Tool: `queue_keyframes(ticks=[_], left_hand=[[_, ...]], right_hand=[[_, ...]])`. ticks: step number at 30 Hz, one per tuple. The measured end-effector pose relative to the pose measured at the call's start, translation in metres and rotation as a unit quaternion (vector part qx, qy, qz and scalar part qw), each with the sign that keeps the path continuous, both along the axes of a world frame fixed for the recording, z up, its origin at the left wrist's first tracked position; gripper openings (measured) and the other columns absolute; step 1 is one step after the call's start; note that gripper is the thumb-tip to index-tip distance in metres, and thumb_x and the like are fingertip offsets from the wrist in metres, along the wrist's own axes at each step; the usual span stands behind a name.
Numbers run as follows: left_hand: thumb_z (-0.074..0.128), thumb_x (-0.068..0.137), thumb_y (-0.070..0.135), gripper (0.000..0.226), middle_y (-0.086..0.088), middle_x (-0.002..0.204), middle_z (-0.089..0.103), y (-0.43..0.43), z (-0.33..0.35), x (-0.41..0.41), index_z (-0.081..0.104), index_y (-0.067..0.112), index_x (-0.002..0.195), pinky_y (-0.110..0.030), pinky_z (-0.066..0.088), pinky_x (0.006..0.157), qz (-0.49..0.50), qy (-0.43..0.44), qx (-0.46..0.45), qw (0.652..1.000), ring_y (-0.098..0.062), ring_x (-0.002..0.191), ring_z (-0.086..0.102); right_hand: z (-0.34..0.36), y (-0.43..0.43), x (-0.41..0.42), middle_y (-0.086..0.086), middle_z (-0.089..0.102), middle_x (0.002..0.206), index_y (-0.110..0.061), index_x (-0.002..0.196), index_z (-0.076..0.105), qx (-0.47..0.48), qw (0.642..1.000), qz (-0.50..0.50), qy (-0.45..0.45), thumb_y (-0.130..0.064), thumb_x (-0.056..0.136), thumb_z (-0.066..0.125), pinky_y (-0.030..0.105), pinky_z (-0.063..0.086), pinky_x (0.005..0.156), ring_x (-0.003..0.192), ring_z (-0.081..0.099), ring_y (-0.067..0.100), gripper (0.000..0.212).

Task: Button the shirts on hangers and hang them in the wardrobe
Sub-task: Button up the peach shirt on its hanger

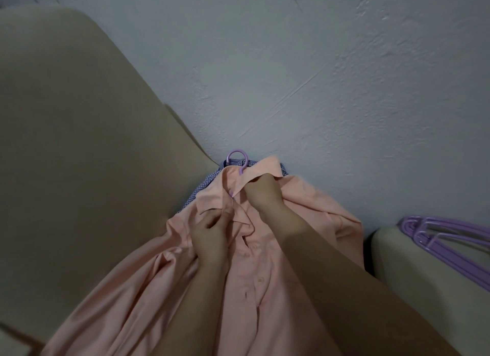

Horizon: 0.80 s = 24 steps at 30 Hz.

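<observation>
So we're looking straight down at the peach shirt (265, 289), spread front-up between the big beige cushion (79, 143) on the left and a smaller beige cushion (424, 289) on the right. Its collar end sits up against the grey textured wall (318, 77). It's on a purple hanger (237, 159), but all we get of that is the hook poking out of the collar. The rest is buried in fabric.

Both hands are up at the neck, close together but not touching. Our left hand (212, 233) pinches the edge of the front placket between thumb and fingers. Our right hand (261, 194) is curled round the collar flap on the other side, with its fingertips tucked under the cloth, so we can't see exactly what they've got. Whatever button or hole is between the hands is too small and creased to make out.

A few buttons (261, 279) show further down the front. Honestly can't tell if they're done up.

A blue checked shirt (201, 191) peeks out from underneath at the collar, mostly covered. A pile of spare purple hangers (448, 239) lies on the right cushion, cut off by the frame edge. The shirt's hem runs out of shot at the bottom, too.
</observation>
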<state>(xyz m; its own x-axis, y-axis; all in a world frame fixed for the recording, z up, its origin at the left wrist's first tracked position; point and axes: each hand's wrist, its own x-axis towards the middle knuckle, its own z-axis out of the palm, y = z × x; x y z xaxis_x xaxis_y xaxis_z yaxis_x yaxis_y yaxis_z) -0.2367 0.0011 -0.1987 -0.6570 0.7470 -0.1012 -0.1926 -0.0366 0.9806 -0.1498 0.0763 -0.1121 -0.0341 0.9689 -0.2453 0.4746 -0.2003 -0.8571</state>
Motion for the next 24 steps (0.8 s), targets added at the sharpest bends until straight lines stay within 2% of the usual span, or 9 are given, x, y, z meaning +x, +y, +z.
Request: queue_keyframes(ticks=[4, 8, 11, 14, 18, 21, 23, 24], left_hand=[[0.084, 0.079, 0.009, 0.019, 0.004, 0.063, 0.059, 0.000, 0.004, 0.002, 0.070, 0.017, 0.069, -0.033, 0.043, 0.072, 0.019, -0.052, 0.012, 0.998, -0.013, 0.066, 0.050], [0.082, 0.081, 0.011, 0.014, -0.007, 0.078, 0.066, -0.003, 0.007, 0.004, 0.072, 0.002, 0.084, -0.036, 0.047, 0.077, 0.001, -0.073, 0.028, 0.997, -0.017, 0.076, 0.057], [0.082, 0.081, 0.010, 0.016, -0.014, 0.086, 0.073, -0.006, 0.009, 0.003, 0.074, -0.002, 0.087, -0.037, 0.052, 0.084, -0.032, -0.083, 0.031, 0.996, -0.018, 0.081, 0.064], [0.083, 0.080, 0.012, 0.010, -0.017, 0.089, 0.074, -0.005, 0.008, 0.002, 0.077, 0.005, 0.079, -0.042, 0.054, 0.090, -0.055, -0.074, 0.022, 0.995, -0.021, 0.084, 0.067], [0.083, 0.080, 0.014, 0.008, -0.013, 0.086, 0.072, -0.002, 0.002, 0.000, 0.077, 0.011, 0.077, -0.051, 0.052, 0.098, -0.054, -0.086, 0.010, 0.995, -0.024, 0.086, 0.065], [0.082, 0.082, 0.014, 0.007, -0.012, 0.086, 0.073, -0.002, 0.000, 0.002, 0.078, 0.012, 0.076, -0.053, 0.051, 0.100, -0.065, -0.097, 0.008, 0.993, -0.025, 0.088, 0.066], [0.084, 0.080, 0.015, 0.007, -0.014, 0.090, 0.074, -0.002, -0.002, 0.000, 0.078, 0.012, 0.078, -0.052, 0.051, 0.100, -0.064, -0.104, 0.007, 0.992, -0.027, 0.091, 0.067], [0.085, 0.079, 0.015, 0.008, -0.015, 0.091, 0.074, -0.003, -0.003, -0.001, 0.078, 0.011, 0.079, -0.051, 0.051, 0.101, -0.059, -0.109, 0.009, 0.992, -0.027, 0.092, 0.067]], right_hand=[[-0.009, -0.002, -0.005, 0.015, 0.070, 0.110, -0.009, 0.107, 0.068, 0.083, 0.995, -0.028, -0.056, -0.023, 0.094, 0.060, 0.034, 0.051, 0.081, 0.100, 0.065, 0.035, 0.022], [-0.018, -0.007, -0.009, 0.013, 0.072, 0.102, -0.010, 0.098, 0.070, 0.116, 0.987, -0.021, -0.105, -0.019, 0.088, 0.062, 0.031, 0.049, 0.075, 0.094, 0.066, 0.034, 0.016], [-0.019, -0.008, -0.012, 0.015, 0.072, 0.101, -0.007, 0.096, 0.069, 0.120, 0.982, -0.030, -0.140, -0.016, 0.089, 0.059, 0.033, 0.049, 0.076, 0.096, 0.067, 0.036, 0.015], [-0.024, -0.007, -0.014, 0.013, 0.070, 0.108, -0.009, 0.103, 0.068, 0.092, 0.985, -0.049, -0.134, -0.020, 0.090, 0.060, 0.035, 0.048, 0.084, 0.104, 0.065, 0.035, 0.019], [-0.035, 0.002, -0.022, 0.008, 0.058, 0.134, -0.019, 0.128, 0.057, -0.005, 0.992, -0.100, -0.082, -0.045, 0.090, 0.057, 0.044, 0.037, 0.107, 0.129, 0.049, 0.033, 0.046], [-0.029, -0.002, -0.022, 0.010, 0.056, 0.134, -0.016, 0.129, 0.056, -0.021, 0.992, -0.099, -0.074, -0.037, 0.092, 0.055, 0.045, 0.034, 0.107, 0.128, 0.048, 0.034, 0.042], [-0.023, -0.006, -0.022, 0.014, 0.056, 0.132, -0.011, 0.131, 0.055, -0.017, 0.995, -0.078, -0.058, -0.029, 0.094, 0.053, 0.049, 0.036, 0.104, 0.125, 0.050, 0.036, 0.041], [-0.028, -0.003, -0.023, 0.013, 0.056, 0.132, -0.010, 0.132, 0.054, -0.004, 0.994, -0.073, -0.078, -0.027, 0.094, 0.053, 0.046, 0.038, 0.101, 0.125, 0.051, 0.035, 0.042]])
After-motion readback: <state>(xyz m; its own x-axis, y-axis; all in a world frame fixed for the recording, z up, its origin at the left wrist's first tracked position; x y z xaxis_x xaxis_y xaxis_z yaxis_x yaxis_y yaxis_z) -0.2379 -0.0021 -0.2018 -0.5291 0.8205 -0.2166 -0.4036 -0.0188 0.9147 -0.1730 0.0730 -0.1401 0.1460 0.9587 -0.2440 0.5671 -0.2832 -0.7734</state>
